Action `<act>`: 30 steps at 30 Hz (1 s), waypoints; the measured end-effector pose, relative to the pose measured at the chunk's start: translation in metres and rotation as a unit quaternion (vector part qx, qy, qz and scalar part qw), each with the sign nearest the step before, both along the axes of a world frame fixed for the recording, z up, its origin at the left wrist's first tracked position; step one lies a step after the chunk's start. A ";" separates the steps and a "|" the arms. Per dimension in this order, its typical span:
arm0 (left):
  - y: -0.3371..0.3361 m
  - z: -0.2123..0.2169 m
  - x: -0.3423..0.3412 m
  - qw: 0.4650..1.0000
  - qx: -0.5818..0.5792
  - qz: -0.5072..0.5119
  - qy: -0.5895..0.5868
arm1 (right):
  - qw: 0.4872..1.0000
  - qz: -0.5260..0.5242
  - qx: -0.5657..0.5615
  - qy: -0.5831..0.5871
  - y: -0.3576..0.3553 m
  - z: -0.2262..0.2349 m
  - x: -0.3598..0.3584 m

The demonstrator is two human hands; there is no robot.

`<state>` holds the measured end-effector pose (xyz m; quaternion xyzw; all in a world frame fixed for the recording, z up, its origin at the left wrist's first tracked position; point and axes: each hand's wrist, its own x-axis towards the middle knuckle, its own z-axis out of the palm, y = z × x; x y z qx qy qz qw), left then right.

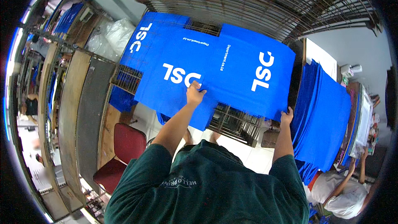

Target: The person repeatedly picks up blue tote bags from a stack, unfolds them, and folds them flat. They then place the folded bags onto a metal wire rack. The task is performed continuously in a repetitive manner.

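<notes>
Flat blue fabric panels with white lettering lie across a wire rack in front of me. My right hand (287,116) pinches the near right corner of the right-hand panel (244,62). My left hand (195,94) rests over the lettering of the middle panel (161,85), its fingers curled in and thumb pressed to blue fabric. Which panel's edge lies under those fingers is hard to make out. Part of another blue panel (163,20) shows at the far left, overlapped by the middle one.
Wire racks (248,0) stand along the far side. A thick stack of blue fabric (321,112) hangs to my right, beside a co-worker in a white shirt (346,193). A dark red chair (129,141) stands near left, by a long grey board (93,116). Clear plastic bags (118,35) lie beyond.
</notes>
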<state>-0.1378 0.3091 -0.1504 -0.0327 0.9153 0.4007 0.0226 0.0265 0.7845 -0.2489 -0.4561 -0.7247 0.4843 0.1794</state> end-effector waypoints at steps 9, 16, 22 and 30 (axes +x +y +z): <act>0.007 -0.007 0.011 0.997 -0.022 0.062 0.051 | 0.982 0.025 0.131 -0.137 -0.006 0.020 -0.008; 0.006 0.022 0.018 0.995 -0.040 0.083 0.027 | 0.963 0.070 0.190 -0.175 -0.025 0.040 -0.011; -0.032 0.056 0.049 0.986 -0.069 0.042 0.146 | 0.887 0.209 0.396 -0.116 -0.094 0.101 -0.027; -0.169 0.078 0.195 0.989 -0.073 0.052 0.119 | 0.838 0.341 0.416 0.089 -0.225 0.121 -0.057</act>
